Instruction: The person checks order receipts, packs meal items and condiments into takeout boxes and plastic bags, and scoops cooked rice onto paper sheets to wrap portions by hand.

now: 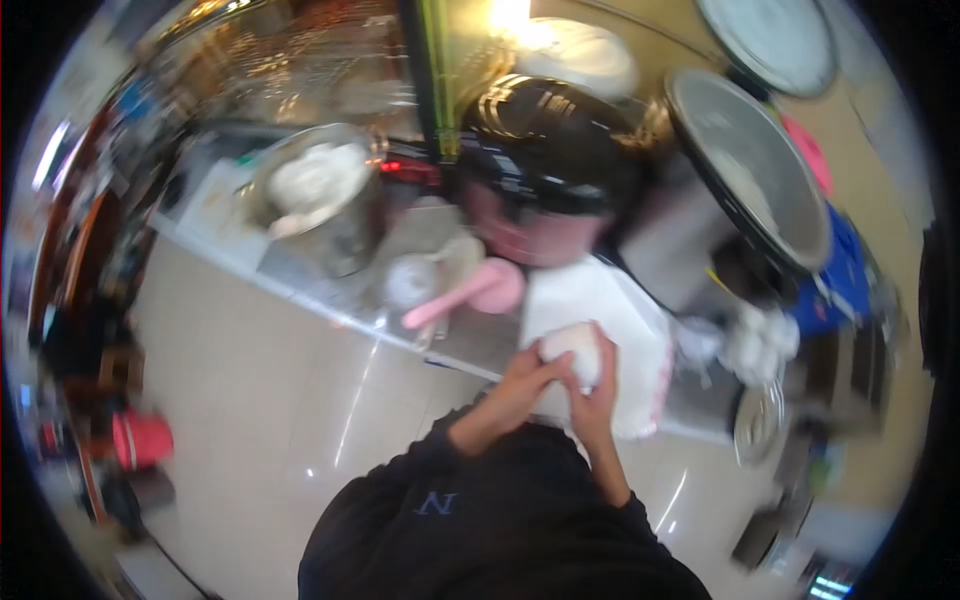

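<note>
Both my hands are cupped round a white rounded lump (572,354); blur hides its exact kind and texture. My left hand (530,378) closes on its near left side, thumb across the front. On the other side, my right hand (598,392) curls its fingers up along the edge. Below the lump lies a white sheet (630,340), spread on the counter. To the left rests a pink ladle (492,288), its handle pointing left, close to a white round item (411,281).
A metal pot (345,225) heaped with white stuff (322,185) stands left. Behind the sheet are a black-lidded pink pot (550,150) and a large open cooker (690,205). White items (760,343) and a metal dish (758,425) sit right. Tiled floor (260,350) lies left.
</note>
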Demonstrator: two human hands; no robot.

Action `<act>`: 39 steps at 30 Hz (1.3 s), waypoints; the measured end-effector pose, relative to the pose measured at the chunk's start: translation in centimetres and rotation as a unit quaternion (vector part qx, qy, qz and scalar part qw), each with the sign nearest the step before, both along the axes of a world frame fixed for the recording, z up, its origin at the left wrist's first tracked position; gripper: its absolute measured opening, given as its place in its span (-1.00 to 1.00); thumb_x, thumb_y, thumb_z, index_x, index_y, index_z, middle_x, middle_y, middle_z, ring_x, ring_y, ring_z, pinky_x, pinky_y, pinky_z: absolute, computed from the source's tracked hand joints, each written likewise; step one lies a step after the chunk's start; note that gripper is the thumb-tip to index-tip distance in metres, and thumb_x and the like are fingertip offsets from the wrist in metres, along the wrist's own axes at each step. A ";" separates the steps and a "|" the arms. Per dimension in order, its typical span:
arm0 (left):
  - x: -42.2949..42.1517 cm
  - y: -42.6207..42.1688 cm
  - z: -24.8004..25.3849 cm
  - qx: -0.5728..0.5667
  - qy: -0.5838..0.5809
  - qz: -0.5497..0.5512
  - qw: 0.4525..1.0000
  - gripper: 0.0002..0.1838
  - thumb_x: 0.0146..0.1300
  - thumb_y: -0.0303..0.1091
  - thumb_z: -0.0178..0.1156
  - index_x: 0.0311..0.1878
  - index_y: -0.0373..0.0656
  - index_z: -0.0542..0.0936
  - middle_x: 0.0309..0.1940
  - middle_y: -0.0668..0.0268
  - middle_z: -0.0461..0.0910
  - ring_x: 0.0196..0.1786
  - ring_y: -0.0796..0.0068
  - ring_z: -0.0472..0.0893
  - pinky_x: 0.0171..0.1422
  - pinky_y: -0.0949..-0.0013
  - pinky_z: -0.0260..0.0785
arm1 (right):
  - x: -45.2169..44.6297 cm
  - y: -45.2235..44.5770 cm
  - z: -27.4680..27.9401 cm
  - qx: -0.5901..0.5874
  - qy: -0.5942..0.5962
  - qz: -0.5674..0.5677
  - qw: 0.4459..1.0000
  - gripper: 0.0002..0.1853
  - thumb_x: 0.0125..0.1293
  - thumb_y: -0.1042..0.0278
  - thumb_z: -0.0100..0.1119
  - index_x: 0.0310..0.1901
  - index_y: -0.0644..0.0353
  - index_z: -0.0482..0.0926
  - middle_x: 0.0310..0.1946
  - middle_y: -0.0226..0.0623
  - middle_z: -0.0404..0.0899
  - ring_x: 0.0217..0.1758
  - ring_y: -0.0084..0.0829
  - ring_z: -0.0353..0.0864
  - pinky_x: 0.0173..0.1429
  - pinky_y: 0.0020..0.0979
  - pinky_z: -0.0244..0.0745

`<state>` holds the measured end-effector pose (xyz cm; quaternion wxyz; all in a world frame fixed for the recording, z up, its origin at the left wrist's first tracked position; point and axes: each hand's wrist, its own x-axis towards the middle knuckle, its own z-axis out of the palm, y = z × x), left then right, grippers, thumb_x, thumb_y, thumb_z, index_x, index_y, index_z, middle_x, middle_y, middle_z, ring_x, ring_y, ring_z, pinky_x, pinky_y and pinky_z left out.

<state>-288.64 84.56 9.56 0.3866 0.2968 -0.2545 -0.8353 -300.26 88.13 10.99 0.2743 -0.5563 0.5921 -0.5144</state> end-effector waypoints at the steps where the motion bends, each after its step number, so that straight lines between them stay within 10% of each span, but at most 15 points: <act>1: 0.7 0.1 0.5 -0.024 -0.044 -0.024 0.998 -0.54 0.22 -0.36 0.19 0.15 -0.32 0.35 -0.03 0.30 0.49 -0.01 0.55 0.48 0.13 0.44 0.32 | 0.0 0.7 0.4 -0.015 0.107 -0.018 0.994 -0.42 0.14 0.36 0.23 0.19 0.29 0.28 0.12 -0.06 0.34 0.15 -0.09 0.32 0.30 -0.17 0.08; 10: -1.8 2.2 0.3 -0.015 -0.168 -0.342 0.924 -0.53 0.26 -0.25 0.17 0.12 -0.37 0.39 -0.04 0.22 0.53 0.01 0.46 0.51 0.12 0.43 0.33 | -7.7 8.3 0.2 0.153 0.026 0.160 0.975 -0.33 0.22 0.13 0.18 0.30 0.16 0.20 0.29 -0.09 0.12 0.37 -0.11 0.06 0.40 -0.16 -0.04; 14: -4.9 3.4 -0.2 0.023 -0.148 -0.343 0.927 -0.45 0.34 -0.14 0.06 0.21 -0.38 0.31 0.10 0.19 0.44 0.18 0.42 0.39 0.28 0.35 0.18 | -21.4 7.2 -2.6 0.042 -0.002 -0.295 0.955 -0.68 0.22 0.29 0.20 -0.02 0.20 0.47 -0.01 -0.19 0.47 0.08 -0.23 0.43 0.17 -0.29 0.31; 16: -5.8 3.5 0.2 0.037 -0.137 -0.295 0.945 -0.45 0.34 -0.14 0.06 0.22 -0.38 0.29 0.11 0.18 0.43 0.18 0.40 0.39 0.28 0.33 0.19 | -27.9 6.4 -0.9 0.037 0.348 -0.415 0.840 -0.57 0.17 0.21 0.26 0.01 0.24 0.45 -0.11 -0.12 0.49 -0.12 -0.26 0.49 -0.04 -0.34 0.40; 24: -7.6 3.4 1.3 0.038 -0.158 -0.127 0.979 -0.44 0.33 -0.17 0.07 0.24 -0.36 0.24 0.13 0.14 0.40 0.19 0.35 0.40 0.29 0.28 0.20 | -38.8 7.4 -8.5 0.097 -0.273 -0.513 0.808 -0.14 0.11 -0.20 0.24 0.11 0.53 0.28 -0.02 0.13 0.40 -0.05 -0.25 0.50 -0.13 -0.36 0.49; 33: -8.0 4.0 0.9 0.003 -0.211 -0.074 0.975 -0.51 0.34 -0.22 0.06 0.22 -0.31 0.29 0.08 0.21 0.43 0.14 0.44 0.40 0.24 0.37 0.22 | -42.7 8.2 -13.0 0.223 -0.090 -0.514 0.823 -0.31 0.11 -0.29 0.17 -0.30 0.41 0.51 -0.48 -0.31 0.44 -0.44 -0.48 0.40 -0.35 -0.45 0.40; 37: -6.2 3.4 0.9 0.011 -0.223 -0.084 0.971 -0.49 0.33 -0.19 0.08 0.22 -0.31 0.28 0.13 0.22 0.40 0.19 0.46 0.37 0.28 0.37 0.19 | -43.2 10.0 -13.4 0.283 0.200 -0.290 0.892 -0.44 0.24 0.44 -0.18 0.33 0.07 0.23 0.18 -0.23 0.44 -0.17 -0.44 0.43 0.11 -0.31 0.25; 39: -5.1 2.8 1.8 -0.025 -0.205 -0.062 0.976 -0.48 0.33 -0.19 0.09 0.23 -0.29 0.27 0.13 0.24 0.40 0.18 0.50 0.36 0.28 0.39 0.19 | -44.7 9.5 -14.0 0.298 0.153 -0.393 0.856 -0.45 0.18 0.18 -0.01 0.21 0.19 0.35 0.07 -0.18 0.50 -0.12 -0.38 0.47 0.12 -0.31 0.29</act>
